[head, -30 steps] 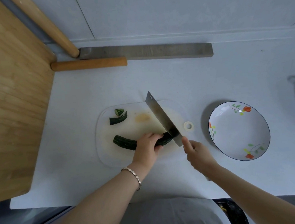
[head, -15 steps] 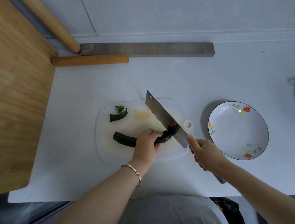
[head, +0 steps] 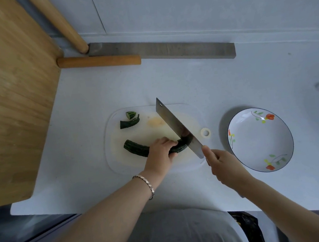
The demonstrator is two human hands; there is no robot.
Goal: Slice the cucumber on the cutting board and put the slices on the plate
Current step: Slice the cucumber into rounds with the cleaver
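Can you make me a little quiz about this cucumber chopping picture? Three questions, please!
1. Fill in the blank: the left hand holds the ____ down on the cutting board.
2. Which hand grips the cleaver? A) the left hand B) the right hand C) neither hand
3. True or false: the plate already has cucumber slices on it.

Key: 1 cucumber; 2 B; 3 false.
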